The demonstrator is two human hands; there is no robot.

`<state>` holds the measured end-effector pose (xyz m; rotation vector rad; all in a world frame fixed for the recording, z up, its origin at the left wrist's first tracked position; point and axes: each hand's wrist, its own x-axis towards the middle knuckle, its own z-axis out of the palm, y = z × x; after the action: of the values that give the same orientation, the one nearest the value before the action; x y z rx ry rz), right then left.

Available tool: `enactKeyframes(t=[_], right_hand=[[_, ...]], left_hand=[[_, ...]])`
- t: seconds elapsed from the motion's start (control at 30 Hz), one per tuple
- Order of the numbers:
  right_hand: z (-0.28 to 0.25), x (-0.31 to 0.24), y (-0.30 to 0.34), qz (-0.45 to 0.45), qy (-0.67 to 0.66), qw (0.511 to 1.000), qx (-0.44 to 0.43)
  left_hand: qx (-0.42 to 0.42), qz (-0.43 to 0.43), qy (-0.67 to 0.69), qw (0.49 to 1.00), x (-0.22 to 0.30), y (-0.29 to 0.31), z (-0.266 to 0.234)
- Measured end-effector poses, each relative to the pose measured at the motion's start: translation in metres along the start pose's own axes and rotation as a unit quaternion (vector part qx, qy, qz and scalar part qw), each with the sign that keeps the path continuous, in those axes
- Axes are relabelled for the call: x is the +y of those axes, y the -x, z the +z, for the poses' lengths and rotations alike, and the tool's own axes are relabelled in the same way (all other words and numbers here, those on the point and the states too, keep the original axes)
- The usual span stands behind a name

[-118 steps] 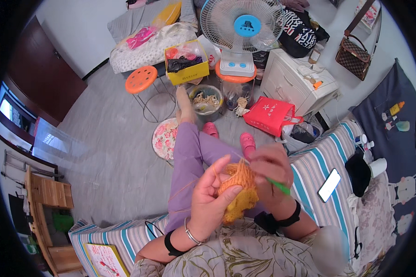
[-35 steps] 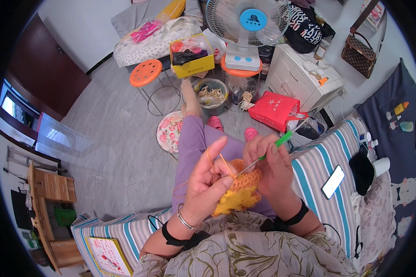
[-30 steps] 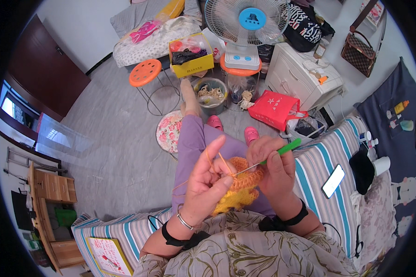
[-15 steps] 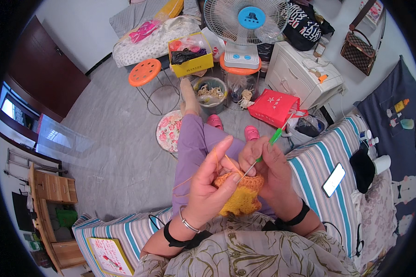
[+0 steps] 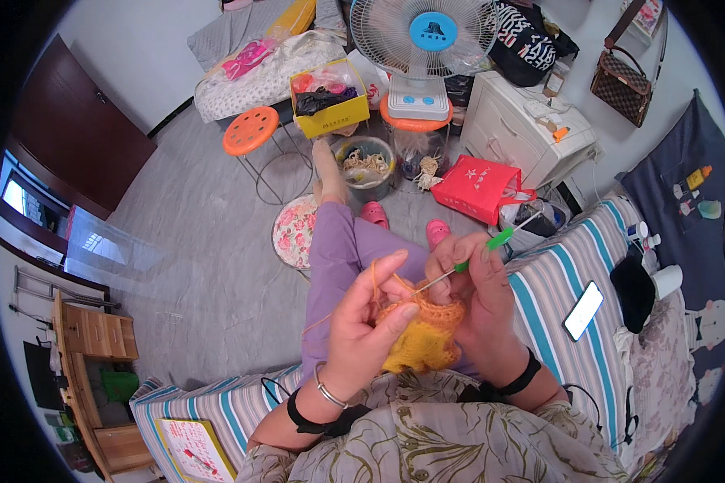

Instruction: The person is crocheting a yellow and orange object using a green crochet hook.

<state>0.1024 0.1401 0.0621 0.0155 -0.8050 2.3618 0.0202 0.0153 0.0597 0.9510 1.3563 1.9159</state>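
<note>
Above my lap is a small crocheted piece [image 5: 424, 336], yellow below with an orange band along its top edge. My left hand [image 5: 369, 314] pinches the left side of that edge, thumb in front. Orange yarn [image 5: 374, 278] runs over its raised forefinger and trails off to the left. In my right hand [image 5: 485, 294] is a crochet hook [image 5: 500, 238] with a green handle, gripped between thumb and fingers. Its thin metal shaft points down-left to the orange edge near my left thumb; the tip is hard to make out. My right lower fingers touch the piece's right side.
Striped bedding [image 5: 540, 298] lies under and beside me, with a lit phone [image 5: 583, 311] on it at the right. Ahead stand a round floral stool [image 5: 294, 232], a bucket [image 5: 365, 190], a red bag [image 5: 477, 189] and a fan [image 5: 423, 40].
The hook has tilted flatter, its handle swinging right and slightly up with my right hand. The piece has opened a little at its top edge. My left hand stays nearly in place.
</note>
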Motion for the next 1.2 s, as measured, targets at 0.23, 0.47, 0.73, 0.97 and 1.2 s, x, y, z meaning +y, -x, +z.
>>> enactKeyframes(t=[0.23, 0.47, 0.73, 0.97, 1.2], right_hand=[[-0.004, 0.005, 0.007, -0.164, 0.224, 0.959, -0.050], [-0.003, 0.004, 0.009, -0.227, 0.226, 0.942, -0.095], [0.001, -0.004, 0.010, 0.000, -0.007, 1.000, -0.013], [-0.008, 0.003, 0.007, 0.031, -0.067, 0.995, -0.069], [-0.006, 0.003, 0.012, -0.228, 0.224, 0.944, -0.084]], left_hand=[[0.023, -0.054, 0.187, 0.981, 0.001, 0.001, 0.007], [0.040, -0.130, 0.201, 0.970, 0.013, 0.003, 0.014], [0.045, -0.065, 0.152, 0.985, 0.003, 0.005, 0.010], [0.033, 0.012, 0.044, 0.998, 0.002, 0.002, 0.012], [0.061, -0.044, 0.136, 0.988, 0.003, 0.002, 0.021]])
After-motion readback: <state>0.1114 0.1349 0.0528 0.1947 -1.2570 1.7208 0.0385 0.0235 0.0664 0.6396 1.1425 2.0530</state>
